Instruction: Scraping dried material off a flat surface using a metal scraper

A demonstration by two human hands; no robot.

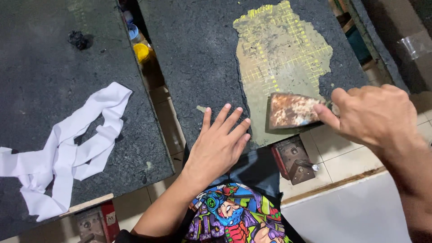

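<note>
Item: rusty flat scraper (292, 110), a broad metal blade mottled orange-brown and grey, which we grip in our right hand (375, 114), fingers clenched round its hidden handle with the forefinger pressed along the blade's right edge. The blade lies low on the near edge of the right-hand counter (198, 54), at the near rim of a bared patch (281, 54): olive-tan, smooth-looking, crossed by a yellow grid and ragged in outline where the black coating has come away. The coating itself is rough, grainy and matt. Our left hand (218, 144) rests flat on that black surface just left of the blade, fingers released and spread, holding nothing. Risks, as we judge them: the blade could skid off the near edge or jump left toward the spread fingers if it catches on the coating's torn lip; a steep angle could gouge the grid layer. Also present: a second dark counter (45, 90) on the left bearing a crumpled white strip (67, 148), soft and ribbon-like; a small black lump (78, 39) far left; yellow and blue containers (137, 42) in the gap between counters; a rusted metal bracket (294, 157) under the near edge; pale floor tiles (342, 157).
</note>
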